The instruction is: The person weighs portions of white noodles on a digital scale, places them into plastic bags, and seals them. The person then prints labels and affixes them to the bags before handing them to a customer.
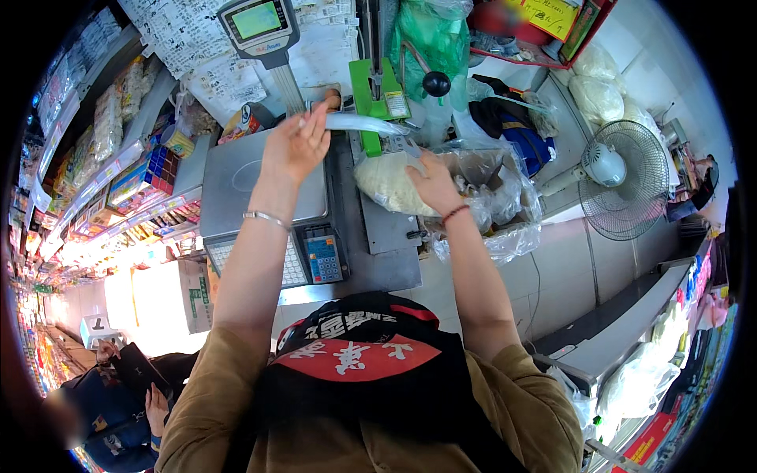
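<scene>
My left hand [298,142] is raised above the steel platform of a weighing scale [236,177], its thumb and finger pinching the twisted neck of a clear plastic bag [361,123]. That neck stretches right to a green bench-mounted press [372,100] with a black ball-tipped lever [436,84]. Below the press, on the counter, rests a clear bag of pale contents [390,183]. My right hand [434,183] is at this bag's upper right, fingers near the metal base of the press; its exact hold is partly hidden.
A plastic-lined box [526,219] of bags stands right of the press, with a grey fan [624,177] beyond. The scale's display [257,20] rises at the back. Stocked shelves [112,159] line the left. Another person [118,408] stands at lower left holding a dark object.
</scene>
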Demonstrator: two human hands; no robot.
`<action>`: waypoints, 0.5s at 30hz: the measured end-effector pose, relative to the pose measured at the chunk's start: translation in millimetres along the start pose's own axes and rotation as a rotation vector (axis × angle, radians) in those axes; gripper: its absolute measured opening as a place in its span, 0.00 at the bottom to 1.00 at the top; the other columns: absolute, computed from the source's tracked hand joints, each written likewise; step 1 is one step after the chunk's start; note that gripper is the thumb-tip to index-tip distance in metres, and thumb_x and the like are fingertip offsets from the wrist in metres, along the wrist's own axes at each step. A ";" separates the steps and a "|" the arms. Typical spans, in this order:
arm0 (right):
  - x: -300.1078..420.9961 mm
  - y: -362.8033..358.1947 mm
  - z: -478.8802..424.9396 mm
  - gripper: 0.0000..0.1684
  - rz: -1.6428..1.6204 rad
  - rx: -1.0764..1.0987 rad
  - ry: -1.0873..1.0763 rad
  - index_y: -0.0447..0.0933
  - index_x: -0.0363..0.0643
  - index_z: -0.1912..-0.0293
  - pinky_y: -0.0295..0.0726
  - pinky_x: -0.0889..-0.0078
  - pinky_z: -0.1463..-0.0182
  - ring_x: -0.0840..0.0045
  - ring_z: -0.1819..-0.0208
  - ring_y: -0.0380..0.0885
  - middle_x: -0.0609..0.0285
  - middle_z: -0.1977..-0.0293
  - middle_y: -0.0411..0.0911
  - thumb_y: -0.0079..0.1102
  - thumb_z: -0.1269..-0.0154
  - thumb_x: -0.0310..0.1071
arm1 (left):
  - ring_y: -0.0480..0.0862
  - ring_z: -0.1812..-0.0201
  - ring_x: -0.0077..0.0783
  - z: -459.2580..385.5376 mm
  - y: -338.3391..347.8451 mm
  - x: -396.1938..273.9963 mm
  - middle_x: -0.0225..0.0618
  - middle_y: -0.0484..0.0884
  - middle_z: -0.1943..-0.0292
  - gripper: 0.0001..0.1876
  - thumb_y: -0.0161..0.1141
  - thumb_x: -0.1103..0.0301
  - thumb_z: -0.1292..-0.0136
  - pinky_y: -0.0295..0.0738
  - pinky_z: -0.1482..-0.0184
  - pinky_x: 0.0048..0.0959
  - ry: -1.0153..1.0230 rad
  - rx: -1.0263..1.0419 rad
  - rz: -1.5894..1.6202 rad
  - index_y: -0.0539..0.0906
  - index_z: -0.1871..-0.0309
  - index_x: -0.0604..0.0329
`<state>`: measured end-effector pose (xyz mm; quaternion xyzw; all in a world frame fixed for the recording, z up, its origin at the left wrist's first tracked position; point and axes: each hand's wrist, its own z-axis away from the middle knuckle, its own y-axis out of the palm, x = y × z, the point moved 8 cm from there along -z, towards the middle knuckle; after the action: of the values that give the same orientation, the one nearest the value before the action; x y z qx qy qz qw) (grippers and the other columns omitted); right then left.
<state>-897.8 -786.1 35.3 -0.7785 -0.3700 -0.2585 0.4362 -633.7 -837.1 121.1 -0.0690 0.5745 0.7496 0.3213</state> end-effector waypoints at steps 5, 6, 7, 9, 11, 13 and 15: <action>90.1 -96.3 -54.2 0.21 -0.503 -0.396 0.066 0.78 0.34 0.51 0.77 0.71 0.56 0.68 0.64 0.80 0.51 0.64 0.82 0.57 0.31 0.44 | 0.83 0.55 0.29 25.3 -46.1 24.6 0.37 0.83 0.46 0.03 0.51 0.67 0.29 0.77 0.49 0.35 0.045 -0.012 -0.103 0.74 0.59 0.54; 110.3 -96.1 -77.7 0.20 -0.406 -0.301 0.092 0.79 0.35 0.53 0.76 0.71 0.60 0.70 0.67 0.79 0.52 0.68 0.81 0.58 0.31 0.44 | 0.83 0.55 0.29 23.1 -49.7 25.4 0.38 0.83 0.46 0.03 0.52 0.67 0.29 0.78 0.50 0.34 0.031 0.014 -0.108 0.74 0.59 0.54; 121.4 -93.8 -97.5 0.19 -0.314 -0.203 0.110 0.79 0.35 0.56 0.75 0.71 0.63 0.71 0.70 0.79 0.53 0.72 0.81 0.59 0.32 0.44 | 0.83 0.55 0.29 21.7 -49.2 26.0 0.38 0.83 0.46 0.03 0.52 0.67 0.29 0.78 0.50 0.33 0.026 0.041 -0.113 0.74 0.59 0.54; 129.6 -91.1 -118.6 0.19 -0.140 -0.118 0.073 0.80 0.35 0.61 0.75 0.71 0.65 0.72 0.72 0.78 0.53 0.74 0.80 0.59 0.32 0.45 | 0.83 0.56 0.29 26.1 -32.4 21.4 0.41 0.83 0.47 0.04 0.51 0.66 0.29 0.79 0.51 0.32 0.053 0.040 -0.138 0.74 0.59 0.54; 133.7 -90.3 -116.7 0.19 -0.081 -0.099 0.024 0.80 0.34 0.65 0.74 0.71 0.66 0.73 0.74 0.77 0.53 0.75 0.79 0.60 0.33 0.44 | 0.83 0.56 0.29 28.1 -23.5 21.4 0.43 0.83 0.47 0.05 0.51 0.65 0.28 0.79 0.51 0.31 0.064 0.047 -0.154 0.73 0.59 0.55; 140.1 -89.0 -83.9 0.18 -0.137 -0.126 -0.043 0.79 0.34 0.68 0.74 0.70 0.66 0.73 0.75 0.76 0.52 0.76 0.79 0.61 0.33 0.42 | 0.83 0.56 0.29 30.4 -25.7 19.0 0.44 0.83 0.47 0.05 0.51 0.65 0.28 0.79 0.51 0.31 0.071 0.053 -0.147 0.73 0.59 0.55; 132.5 -76.4 -24.1 0.15 -0.191 -0.112 0.012 0.77 0.33 0.69 0.73 0.69 0.67 0.72 0.76 0.74 0.51 0.77 0.78 0.62 0.35 0.37 | 0.83 0.54 0.29 31.1 -35.6 20.4 0.45 0.83 0.47 0.05 0.50 0.65 0.28 0.78 0.50 0.31 0.085 0.049 -0.159 0.73 0.59 0.55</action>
<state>-882.5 -734.3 180.4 -0.7614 -0.4247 -0.3238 0.3675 -621.4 -796.0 92.7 -0.1382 0.5988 0.7038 0.3565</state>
